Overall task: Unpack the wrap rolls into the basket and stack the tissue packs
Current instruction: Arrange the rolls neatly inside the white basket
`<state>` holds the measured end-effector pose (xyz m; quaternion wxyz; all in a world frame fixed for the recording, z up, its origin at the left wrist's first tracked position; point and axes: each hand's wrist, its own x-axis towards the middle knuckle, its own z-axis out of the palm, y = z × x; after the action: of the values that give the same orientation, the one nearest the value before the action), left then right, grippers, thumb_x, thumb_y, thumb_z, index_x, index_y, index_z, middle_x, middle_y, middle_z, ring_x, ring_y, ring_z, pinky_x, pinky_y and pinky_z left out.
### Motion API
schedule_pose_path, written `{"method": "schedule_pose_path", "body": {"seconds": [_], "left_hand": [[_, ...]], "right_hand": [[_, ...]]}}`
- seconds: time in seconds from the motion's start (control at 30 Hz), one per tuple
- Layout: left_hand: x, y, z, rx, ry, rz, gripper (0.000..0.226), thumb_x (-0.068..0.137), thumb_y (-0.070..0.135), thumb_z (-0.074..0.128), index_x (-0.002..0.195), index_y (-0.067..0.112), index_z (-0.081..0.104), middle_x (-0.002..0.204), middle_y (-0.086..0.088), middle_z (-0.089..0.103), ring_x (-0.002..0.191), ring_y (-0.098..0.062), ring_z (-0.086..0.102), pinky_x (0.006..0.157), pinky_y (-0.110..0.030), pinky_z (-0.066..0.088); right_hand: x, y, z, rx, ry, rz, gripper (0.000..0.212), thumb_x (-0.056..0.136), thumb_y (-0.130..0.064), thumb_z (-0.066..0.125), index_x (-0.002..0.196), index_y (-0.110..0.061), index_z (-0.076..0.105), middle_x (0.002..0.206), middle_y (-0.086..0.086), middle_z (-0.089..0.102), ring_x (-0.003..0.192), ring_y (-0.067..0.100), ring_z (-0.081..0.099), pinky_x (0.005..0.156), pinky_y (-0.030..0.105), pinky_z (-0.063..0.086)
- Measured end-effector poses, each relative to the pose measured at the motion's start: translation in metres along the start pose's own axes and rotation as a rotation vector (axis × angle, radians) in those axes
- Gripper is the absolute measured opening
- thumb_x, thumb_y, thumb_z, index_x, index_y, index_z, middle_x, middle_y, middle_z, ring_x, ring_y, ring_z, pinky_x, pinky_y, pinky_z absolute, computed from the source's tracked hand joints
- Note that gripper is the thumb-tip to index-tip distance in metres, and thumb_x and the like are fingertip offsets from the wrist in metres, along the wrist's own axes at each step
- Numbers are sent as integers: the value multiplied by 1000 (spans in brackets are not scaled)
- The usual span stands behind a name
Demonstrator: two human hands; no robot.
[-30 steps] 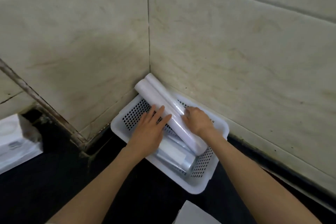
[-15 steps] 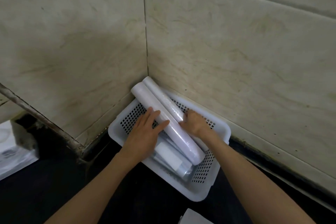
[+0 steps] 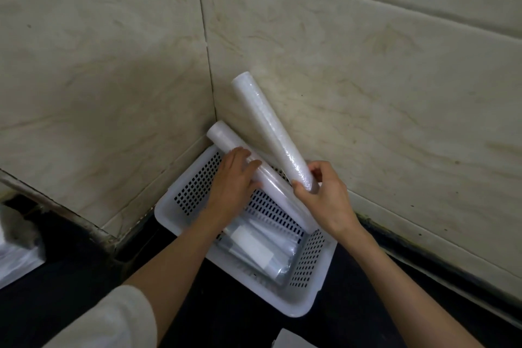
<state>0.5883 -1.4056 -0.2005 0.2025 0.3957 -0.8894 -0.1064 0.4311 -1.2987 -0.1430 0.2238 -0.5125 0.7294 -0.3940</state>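
White, crinkled film covers the wrap roll (image 3: 271, 133) gripped at its lower end by the fingers (image 3: 300, 187) of the right hand (image 3: 324, 198), which curl closed around it, thumb on the near side; the roll is lifted clear and tilts up and to the left, its free end in front of the tiled wall (image 3: 367, 79); the left hand (image 3: 231, 186) lies palm down with fingers loosely extended, pressing flat on a second wrap roll (image 3: 254, 172) without enclosing it; this second roll rests diagonally, its far end projecting over the basket's back corner into the corner of the wall, its near end passing beneath the right hand; below both rolls, clear-wrapped packages (image 3: 262, 246) with a white label lie in the perforated white basket (image 3: 305, 305); the basket sits on a dark counter (image 3: 197, 319), pushed into the wall corner; a pale sleeve (image 3: 113, 319) covers the left upper forearm; at the left edge, a blurred white pack (image 3: 14, 257) stands well apart from the basket.
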Motion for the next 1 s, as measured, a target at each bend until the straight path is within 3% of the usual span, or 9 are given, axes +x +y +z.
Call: {"method": "schedule_pose_path", "body": {"seconds": [0.07, 0.17, 0.27, 0.33, 0.4, 0.5, 0.63, 0.8, 1.0], "left_hand": [[-2, 2, 2, -43, 54, -22, 40, 70, 11, 77, 106, -1, 62, 117, -27, 56, 110, -40, 54, 85, -49, 53], [-8, 2, 6, -273, 136, -83, 35, 84, 2, 62, 118, 2, 53, 132, -19, 49, 124, -29, 46, 96, -30, 43], [-12, 3, -7, -820, 154, -376, 43, 89, -6, 43, 126, 15, 38, 129, -4, 49, 124, -16, 46, 98, -23, 37], [-11, 1, -21, -1175, 231, -584, 45, 90, -1, 46, 128, 20, 34, 126, -2, 52, 115, -11, 53, 93, -25, 46], [-11, -2, -31, -1395, 324, -727, 46, 90, 8, 53, 130, 23, 35, 128, -4, 53, 113, -13, 56, 92, -32, 52], [-17, -3, -39, -1278, 387, -753, 46, 90, 14, 57, 131, 22, 38, 131, -5, 50, 112, -13, 55, 96, -38, 50], [-23, -6, -33, -904, 193, -731, 51, 93, 12, 46, 141, 16, 28, 144, -12, 32, 120, -22, 47, 106, -43, 40], [-33, -11, -27, -635, 8, -626, 61, 96, 10, 38, 146, 15, 4, 155, -6, 2, 138, -19, 20, 106, -23, 21], [-41, -21, -30, -483, -117, -577, 60, 95, 10, 38, 147, 17, 8, 152, -14, 16, 139, -25, 20, 114, -39, 21]], "right_hand": [[1, 2, 2, -16, 2, -2, 26, 82, -25, 64, 102, -21, 47, 100, -1, 56, 85, 13, 53, 68, 14, 41], [4, 4, 15, -62, -11, -2, 27, 83, -25, 63, 104, -18, 48, 99, -2, 54, 79, 9, 50, 61, 7, 39], [2, 5, 34, -85, -93, 47, 29, 85, -25, 62, 108, -14, 48, 103, 3, 54, 83, 16, 53, 65, 18, 44], [-3, 7, 47, -140, -147, 63, 31, 85, -23, 61, 111, -12, 48, 106, 5, 54, 90, 19, 54, 78, 33, 51], [-8, 10, 58, -285, -167, 18, 33, 86, -26, 60, 113, -13, 48, 111, 4, 54, 100, 18, 49, 91, 37, 45], [-11, 12, 68, -460, -132, -69, 37, 87, -31, 57, 118, -13, 48, 118, 5, 51, 109, 21, 45, 96, 37, 38], [-10, 14, 72, -624, -97, -163, 38, 89, -32, 55, 120, -13, 48, 114, 8, 52, 104, 23, 47, 93, 36, 40], [-14, 17, 69, -637, -119, -218, 36, 91, -29, 52, 122, -13, 48, 105, 9, 54, 92, 22, 51, 80, 35, 50], [-25, 24, 69, -719, -235, -243, 40, 93, -17, 45, 132, -14, 36, 117, 12, 52, 96, 26, 52, 78, 35, 49]]}}
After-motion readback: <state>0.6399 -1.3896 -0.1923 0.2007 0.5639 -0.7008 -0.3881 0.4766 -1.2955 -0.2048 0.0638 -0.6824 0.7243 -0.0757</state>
